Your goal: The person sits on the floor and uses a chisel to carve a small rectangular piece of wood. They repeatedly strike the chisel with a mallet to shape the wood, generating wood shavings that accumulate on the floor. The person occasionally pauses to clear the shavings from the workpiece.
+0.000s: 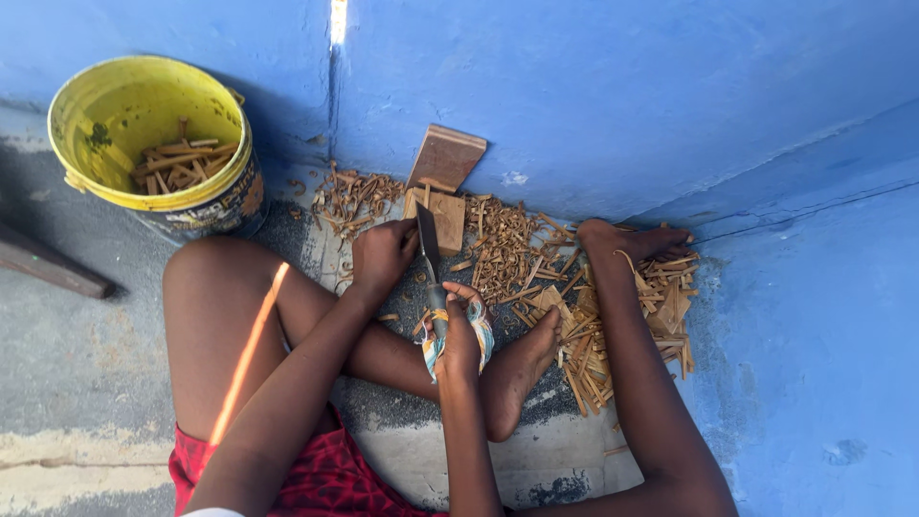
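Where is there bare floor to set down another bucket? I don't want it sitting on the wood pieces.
Bare grey floor lies below the yellow bucket, between the dark plank and the bent knee. It is crowded ahead: wood strips cover the ground from the wood block, by the left hand and right hand, to the blue wall.

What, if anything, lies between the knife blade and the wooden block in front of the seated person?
Nothing visible does. The right hand holds the knife with its blade reaching the wooden block, while the left hand sits beside the block. Wood splinters lie around them, not between.
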